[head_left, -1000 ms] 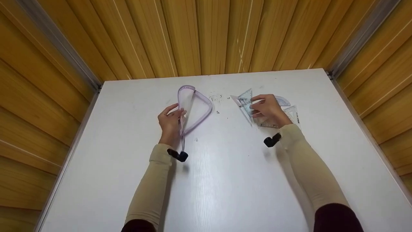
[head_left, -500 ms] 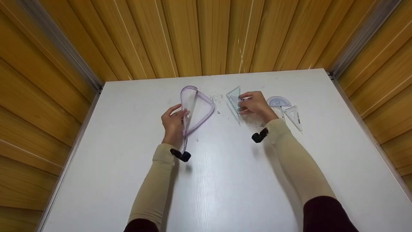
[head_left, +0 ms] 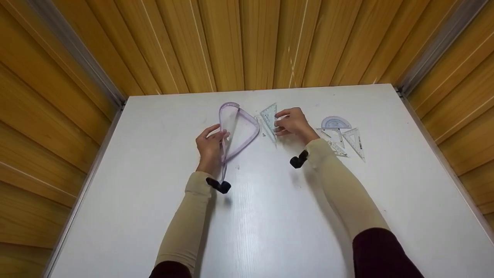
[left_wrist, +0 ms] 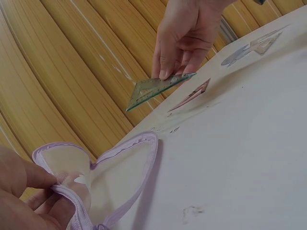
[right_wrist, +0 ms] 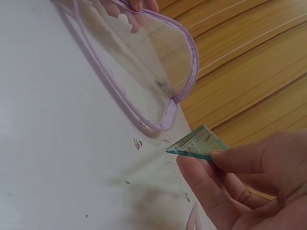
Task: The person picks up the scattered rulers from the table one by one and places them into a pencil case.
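Note:
My left hand [head_left: 209, 146] pinches the near edge of a clear zip pouch [head_left: 230, 120] with lilac trim. The pouch gapes wide, its mouth facing right; the left wrist view shows thumb and fingers gripping the trim [left_wrist: 72, 196]. To its right, my right hand [head_left: 295, 122] holds a clear green-tinted set square [head_left: 269, 115] by its right side, between thumb and fingers. In the right wrist view the set square [right_wrist: 201, 143] is raised off the table, one pointed corner toward the pouch [right_wrist: 191, 62] and a short gap between them.
On the white table [head_left: 247, 216], right of my right hand, lie a bluish protractor [head_left: 335, 122], a clear set square [head_left: 356, 141] and further clear triangles [head_left: 339, 150]. Dark specks [right_wrist: 138, 143] mark the tabletop near the pouch. Wood-patterned panels [head_left: 254, 42] stand behind the table.
My right hand has carried the set square leftward, closer to the pouch, uncovering the protractor and triangles behind it. My left hand and the pouch have shifted slightly right in the view.

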The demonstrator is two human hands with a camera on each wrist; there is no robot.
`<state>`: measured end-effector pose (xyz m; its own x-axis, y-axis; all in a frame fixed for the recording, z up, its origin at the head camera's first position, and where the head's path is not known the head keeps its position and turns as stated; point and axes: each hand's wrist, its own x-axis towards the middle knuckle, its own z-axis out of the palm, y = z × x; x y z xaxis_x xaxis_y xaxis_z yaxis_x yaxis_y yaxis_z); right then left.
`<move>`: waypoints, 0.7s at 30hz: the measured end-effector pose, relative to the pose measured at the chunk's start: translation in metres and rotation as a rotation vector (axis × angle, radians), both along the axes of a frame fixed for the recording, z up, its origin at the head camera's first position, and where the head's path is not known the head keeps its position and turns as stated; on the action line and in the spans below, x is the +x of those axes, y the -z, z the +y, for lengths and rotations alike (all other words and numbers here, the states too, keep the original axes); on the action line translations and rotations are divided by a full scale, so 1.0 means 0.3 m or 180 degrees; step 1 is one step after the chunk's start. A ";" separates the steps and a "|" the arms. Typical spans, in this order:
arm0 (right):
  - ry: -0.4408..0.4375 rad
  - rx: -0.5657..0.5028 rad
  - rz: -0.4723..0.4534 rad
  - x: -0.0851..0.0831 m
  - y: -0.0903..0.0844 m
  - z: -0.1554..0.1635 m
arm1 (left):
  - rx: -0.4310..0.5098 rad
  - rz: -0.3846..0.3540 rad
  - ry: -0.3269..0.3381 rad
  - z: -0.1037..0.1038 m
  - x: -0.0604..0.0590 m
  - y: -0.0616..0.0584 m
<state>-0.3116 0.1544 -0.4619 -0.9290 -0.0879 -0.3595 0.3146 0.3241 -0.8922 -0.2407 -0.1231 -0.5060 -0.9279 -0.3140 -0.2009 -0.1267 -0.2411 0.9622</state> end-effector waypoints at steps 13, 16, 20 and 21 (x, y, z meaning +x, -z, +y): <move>-0.0120 -0.0008 -0.0005 -0.028 0.021 -0.107 | 0.0097 0.0129 -0.0033 0.018 -0.003 0.002; -0.0133 0.0002 0.0007 -0.030 0.033 -0.139 | 0.0062 0.0097 -0.0027 0.025 -0.005 0.000; -0.0143 -0.0023 0.0032 -0.034 0.047 -0.180 | 0.0045 0.0045 -0.0071 0.033 -0.009 -0.003; -0.0143 -0.0024 0.0038 -0.035 0.050 -0.189 | 0.0052 0.0037 -0.0084 0.035 -0.011 -0.003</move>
<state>-0.3222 0.0976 -0.4769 -0.9283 -0.1322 -0.3475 0.2891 0.3309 -0.8983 -0.2439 -0.1127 -0.5050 -0.9216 -0.3352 -0.1955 -0.1090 -0.2600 0.9594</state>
